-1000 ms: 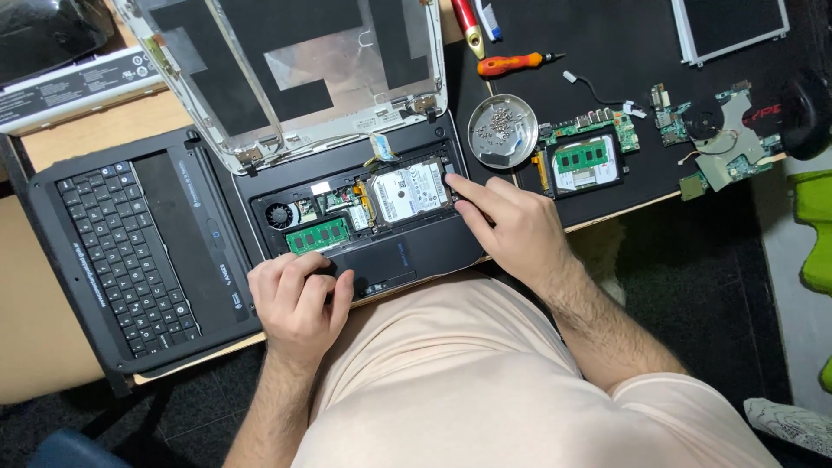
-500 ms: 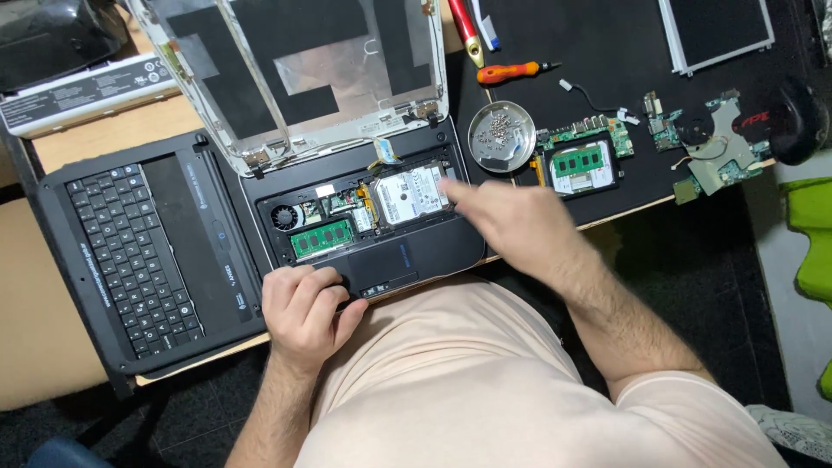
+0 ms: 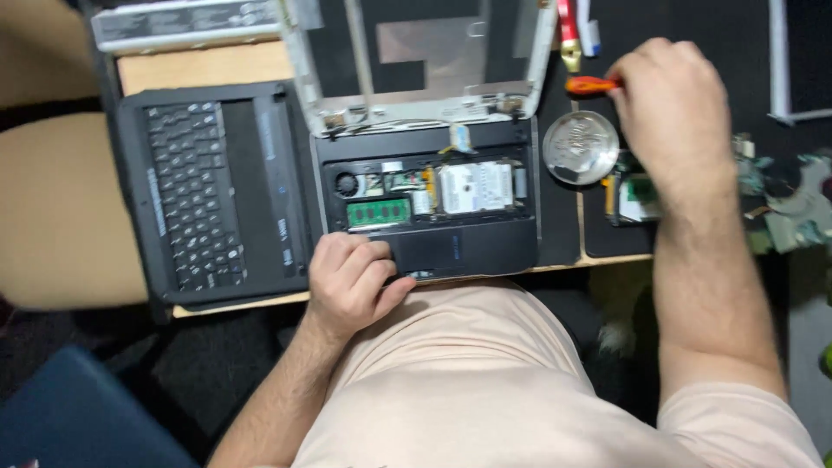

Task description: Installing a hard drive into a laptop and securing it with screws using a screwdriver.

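Left hand [image 3: 351,282] rested loosely curled on the near left corner of the opened laptop base [image 3: 429,204], fingers bent over the front edge beside the touchpad, gripping nothing separate. Inside the base, a green memory module [image 3: 378,212] lay just left of the silver hard drive [image 3: 475,187], with a small round fan [image 3: 347,184] at the far left corner. The detached keyboard panel [image 3: 212,191] lay just beside the base on its left, on the wooden table [image 3: 204,65]. Right of the base sat a round metal dish [image 3: 580,147], touching nothing visible. Right hand [image 3: 672,108] reached beyond the dish, fingers closed around the orange-handled screwdriver [image 3: 588,85], whose handle end showed at the fingertips. Under that wrist lay a green circuit board [image 3: 637,191], partly hidden. Farthest off, the stripped lid frame [image 3: 416,61] stood open behind the base.
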